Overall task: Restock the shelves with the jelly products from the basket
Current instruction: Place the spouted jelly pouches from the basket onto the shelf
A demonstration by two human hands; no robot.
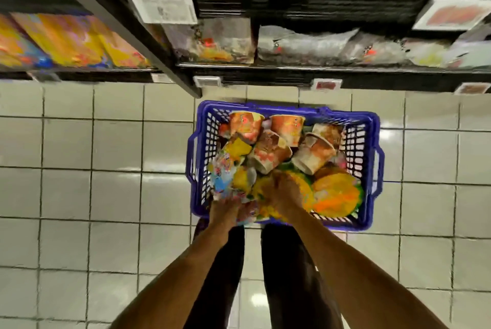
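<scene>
- Left hand (225, 205) reaches down into the near-left corner of the basket (368, 215) and lies against the pale-blue packets (223, 173); blur hides its fingers, so I cannot tell whether it grips anything.
- Right hand (281, 193) is just beside it, pushed in among the yellow packets (337, 196) at the near side of the basket; whether it is closed or loose also cannot be told.
- Both bare forearms run up from the bottom edge and converge on the basket.
- The basket is blue plastic with lattice walls and stands on the floor (93, 169), just in front of the shelves (292, 68).
- It is heaped full: orange and brown cups (288, 126) lie tipped at the far side, with the packets nearer the person.
- The floor is laid in pale, glossy square tiles with dark grout and shows bright reflections of light.
- 2 legs in dark trousers (287, 275) stand just behind the basket.
- The shelves are black, with white price tags (163, 7) along their front edges.
- Silvery bags (305, 41) lie on the shelf above the basket.
- Yellow-orange packs (66, 41) fill the shelf to the left, beyond a grey upright (132, 33).
</scene>
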